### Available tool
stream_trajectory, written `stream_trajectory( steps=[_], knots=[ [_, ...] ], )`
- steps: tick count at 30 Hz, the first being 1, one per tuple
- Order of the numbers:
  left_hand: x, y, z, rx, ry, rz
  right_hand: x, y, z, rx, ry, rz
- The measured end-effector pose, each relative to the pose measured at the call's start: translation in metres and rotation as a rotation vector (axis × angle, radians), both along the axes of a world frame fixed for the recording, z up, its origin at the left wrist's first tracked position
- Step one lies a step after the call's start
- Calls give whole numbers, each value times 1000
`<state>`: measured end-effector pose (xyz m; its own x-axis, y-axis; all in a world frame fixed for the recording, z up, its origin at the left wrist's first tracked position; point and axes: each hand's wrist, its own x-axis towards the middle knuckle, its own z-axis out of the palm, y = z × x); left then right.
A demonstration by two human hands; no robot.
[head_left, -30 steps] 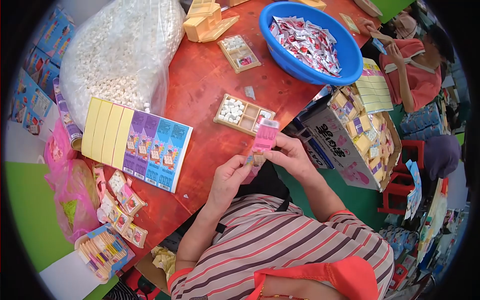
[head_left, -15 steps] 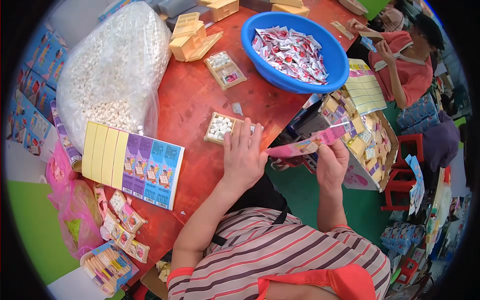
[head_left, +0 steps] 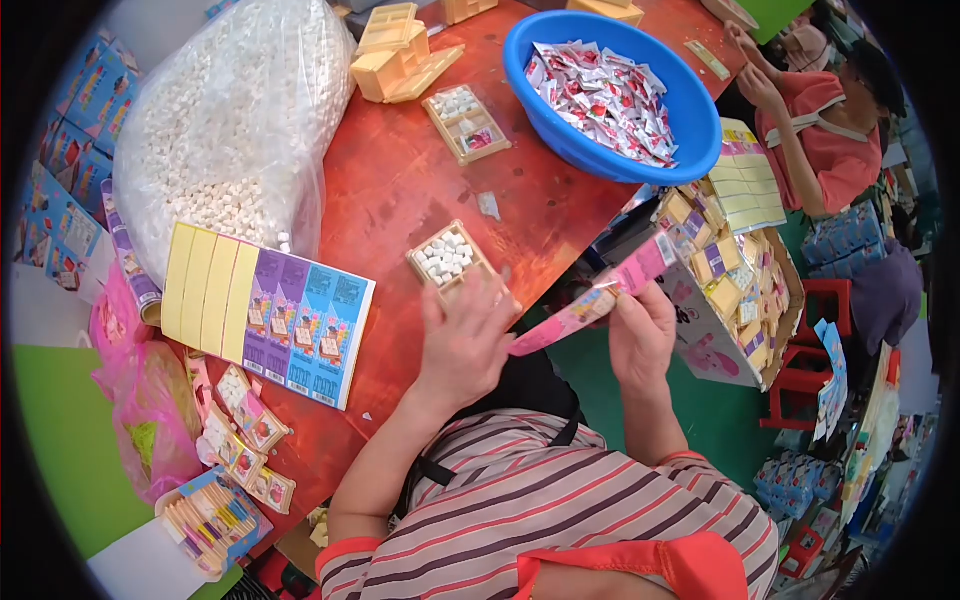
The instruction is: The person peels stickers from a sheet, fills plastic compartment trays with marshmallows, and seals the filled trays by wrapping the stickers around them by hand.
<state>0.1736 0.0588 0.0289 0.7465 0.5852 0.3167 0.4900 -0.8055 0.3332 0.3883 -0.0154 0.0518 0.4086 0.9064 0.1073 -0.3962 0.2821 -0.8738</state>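
Observation:
My right hand (head_left: 643, 330) is closed, pinching a long pink printed sticker strip (head_left: 580, 308) that slants down to the left. The strip's lower end reaches the side of my left hand (head_left: 465, 345). That hand lies palm down with fingers stretched over the near part of a small wooden tray (head_left: 415, 262), hiding that part. White cubes (head_left: 445, 257) fill the tray's uncovered compartment. Farther back on the table is a second wooden tray (head_left: 487, 152), holding white cubes and a small pink-and-white packet.
A big clear bag of white cubes (head_left: 215, 150) and sticker sheets (head_left: 270, 310) lie left. A blue basin of packets (head_left: 612, 100) stands at the back of the red table (head_left: 380, 190). Right is a carton of packed trays (head_left: 740, 270); a co-worker (head_left: 825, 140) sits beyond.
My left hand has drawn nearer my body, showing more tray. The tray has turned slightly. The strip slants more steeply, its lower end nearer me. The co-worker's hands have risen.

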Motion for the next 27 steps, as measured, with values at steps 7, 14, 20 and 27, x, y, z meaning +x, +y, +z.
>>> stream_trajectory(
  steps=[7,14,20,27],
  knots=[
    [-15,-27,16,-1139,-1033,98,-36,20,-16,34,192,84],
    [-3,-38,10,-1562,-1562,-102,-45,23,-29,36,283,45],
    [1,-44,14,-1329,-1434,253,-52,15,-31,40,269,68],
    [-15,-49,29,-773,-901,204,-17,-5,-26,-149,-686,-34]
  ],
)
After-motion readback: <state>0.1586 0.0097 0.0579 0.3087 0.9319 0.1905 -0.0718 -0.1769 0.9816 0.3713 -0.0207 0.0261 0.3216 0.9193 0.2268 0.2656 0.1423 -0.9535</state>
